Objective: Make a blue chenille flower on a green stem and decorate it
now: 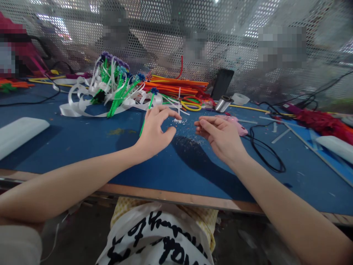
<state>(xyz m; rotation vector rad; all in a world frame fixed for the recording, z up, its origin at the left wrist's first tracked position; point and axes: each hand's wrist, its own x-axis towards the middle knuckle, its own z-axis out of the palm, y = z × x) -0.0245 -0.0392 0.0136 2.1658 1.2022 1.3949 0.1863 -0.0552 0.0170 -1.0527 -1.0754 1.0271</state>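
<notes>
My left hand [156, 129] hovers with thumb and index finger spread apart, nothing visible between them. Its index fingertip is close to a small heap of white beads or bits [178, 121] on the blue tabletop. A green-stemmed flower with a dark blue head [154, 91] runs behind this hand; whether they touch is hidden. My right hand [220, 135] is closed in a pinch, thumb against fingers, and anything in it is too small or hidden to make out. Just behind it lies a pink device [240, 127], partly covered, with a black cable.
Green-stemmed flowers with white ribbons [117, 86] are heaped at the back left. Behind are orange pipe cleaners [173, 86], yellow rings [191, 106], a silver ribbon spool [223, 103] and a dark phone-like slab [223, 82]. Perforated metal [160, 40] closes the back. White pieces lie at both sides.
</notes>
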